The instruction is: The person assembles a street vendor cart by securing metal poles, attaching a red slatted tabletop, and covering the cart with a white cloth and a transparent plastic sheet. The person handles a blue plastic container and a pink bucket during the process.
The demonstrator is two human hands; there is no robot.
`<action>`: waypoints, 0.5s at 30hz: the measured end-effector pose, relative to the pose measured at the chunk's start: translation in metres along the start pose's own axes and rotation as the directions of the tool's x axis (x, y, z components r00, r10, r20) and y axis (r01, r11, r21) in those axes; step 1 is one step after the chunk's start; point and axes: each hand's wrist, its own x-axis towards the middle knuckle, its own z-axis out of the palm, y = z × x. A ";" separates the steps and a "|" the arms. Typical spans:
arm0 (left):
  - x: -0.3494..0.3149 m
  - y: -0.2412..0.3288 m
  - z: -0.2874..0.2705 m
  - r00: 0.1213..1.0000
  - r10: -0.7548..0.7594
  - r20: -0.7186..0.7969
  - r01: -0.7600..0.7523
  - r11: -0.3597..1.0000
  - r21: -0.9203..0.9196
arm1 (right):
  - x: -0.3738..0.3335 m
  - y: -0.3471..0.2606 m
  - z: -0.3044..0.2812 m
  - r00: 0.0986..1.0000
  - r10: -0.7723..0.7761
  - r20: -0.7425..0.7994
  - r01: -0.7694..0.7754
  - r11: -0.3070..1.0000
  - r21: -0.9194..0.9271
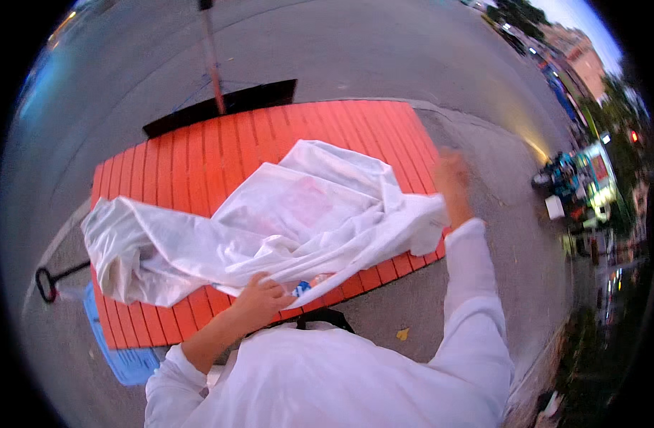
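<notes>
Head view looks down on grey pavement (384, 57) spreading out far beyond both hands, with an orange slatted table (198, 164) set on it directly ahead of them. Across the table, between and beyond the two hands, lies a large white cloth (298, 214), rumpled and partly lifted, one end trailing off to the left past the left hand. A dark flat base (220, 107) with a thin pole (213, 64) rising from it stands at the far edge of the table, well apart from either hand. A blue flat sheet (124, 357) lies on the ground left of the left forearm. The right hand (451, 178), blurred, is raised at the table's right edge with the cloth's right end bunched against it; whether it is clenched on the fabric I cannot tell. The left hand (263, 299) presses down at the near edge, fingers curled on the cloth's hem. A small blue-and-white item (302, 287) sits just right of that hand.
</notes>
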 end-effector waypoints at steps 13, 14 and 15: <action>-0.095 0.020 -0.028 0.756 -0.619 0.215 0.627 0.778 0.034 | -0.018 -0.242 0.004 0.717 -0.687 -0.118 0.544 0.446 0.711; -0.124 0.008 -0.041 0.634 -0.768 -0.086 0.761 0.640 -0.104 | 0.031 -0.213 -0.020 0.809 -0.552 -0.202 0.532 0.542 0.651; -0.151 0.001 -0.065 0.369 -0.921 -0.126 0.865 0.390 -0.316 | 0.074 -0.182 -0.039 0.864 -0.415 -0.284 0.498 0.624 0.602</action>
